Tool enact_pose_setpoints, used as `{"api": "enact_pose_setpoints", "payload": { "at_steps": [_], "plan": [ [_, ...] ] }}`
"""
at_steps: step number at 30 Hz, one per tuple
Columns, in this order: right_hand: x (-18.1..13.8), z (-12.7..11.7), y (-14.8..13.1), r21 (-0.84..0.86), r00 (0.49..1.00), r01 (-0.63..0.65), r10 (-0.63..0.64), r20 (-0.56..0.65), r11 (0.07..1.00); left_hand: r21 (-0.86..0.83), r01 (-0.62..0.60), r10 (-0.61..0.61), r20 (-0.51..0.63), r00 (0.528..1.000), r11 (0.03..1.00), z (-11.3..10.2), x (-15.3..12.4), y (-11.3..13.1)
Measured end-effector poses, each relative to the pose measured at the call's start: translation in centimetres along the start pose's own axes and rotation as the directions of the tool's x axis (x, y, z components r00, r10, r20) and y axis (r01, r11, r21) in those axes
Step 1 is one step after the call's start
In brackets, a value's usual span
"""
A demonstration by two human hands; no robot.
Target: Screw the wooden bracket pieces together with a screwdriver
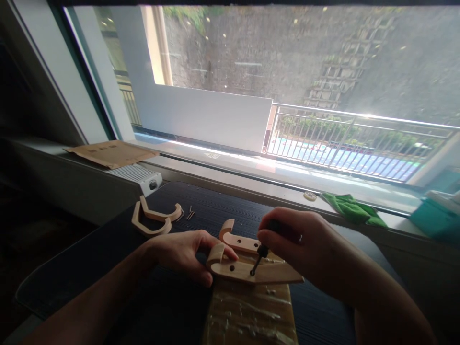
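Note:
My left hand (183,254) is closed on the curved end of a wooden hook piece (247,272) and holds it down on a tape-wrapped cardboard slab (251,311). My right hand (291,239) grips a black-handled screwdriver (259,256); its tip stands in a hole of that wooden piece. A second wooden hook piece (237,239) lies just behind it, with two holes showing. Both hands work over a dark ribbed table (108,268).
Two more wooden hook pieces (153,219) and a few small screws (186,214) lie at the table's back left. On the window sill are flat cardboard (113,153), a white device (138,175), a tape roll (309,195), a green cloth (352,208) and a teal box (436,218).

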State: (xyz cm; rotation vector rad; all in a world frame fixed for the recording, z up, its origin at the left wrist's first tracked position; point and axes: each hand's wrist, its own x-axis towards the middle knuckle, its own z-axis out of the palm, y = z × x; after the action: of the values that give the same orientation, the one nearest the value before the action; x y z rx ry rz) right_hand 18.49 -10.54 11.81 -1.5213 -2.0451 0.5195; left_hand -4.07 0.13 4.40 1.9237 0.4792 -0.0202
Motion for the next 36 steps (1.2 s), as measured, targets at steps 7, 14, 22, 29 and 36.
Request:
{"api": "enact_pose_setpoints", "payload": {
  "at_steps": [7, 14, 22, 29, 36],
  "plan": [
    [-0.8, -0.3, 0.2, -0.005, 0.999, 0.023, -0.023, 0.026, 1.000, 0.007, 0.006, -0.006, 0.034, 0.999, 1.000, -0.2, 0.2, -0.2],
    [0.1, -0.4, 0.5, -0.065, 1.000, -0.017, 0.017, 0.012, 0.998, -0.007, 0.014, -0.014, 0.023, 1.000, 1.000, -0.1, 0.2, -0.2],
    [-0.3, -0.6, -0.1, -0.058, 1.000, 0.020, -0.019, 0.017, 0.998, -0.044, 0.010, -0.009, 0.027, 1.000, 0.999, -0.1, 0.3, -0.4],
    [0.3, -0.4, 0.3, -0.074, 1.000, -0.003, 0.002, -0.011, 0.997, -0.076, -0.018, 0.020, 0.037, 0.999, 0.997, -0.1, 0.3, -0.4],
    [-0.1, -0.2, 0.1, -0.077, 1.000, 0.016, -0.017, -0.010, 0.997, -0.072, -0.005, 0.007, 0.032, 0.999, 0.997, 0.0, 0.3, -0.3]
  ]
}}
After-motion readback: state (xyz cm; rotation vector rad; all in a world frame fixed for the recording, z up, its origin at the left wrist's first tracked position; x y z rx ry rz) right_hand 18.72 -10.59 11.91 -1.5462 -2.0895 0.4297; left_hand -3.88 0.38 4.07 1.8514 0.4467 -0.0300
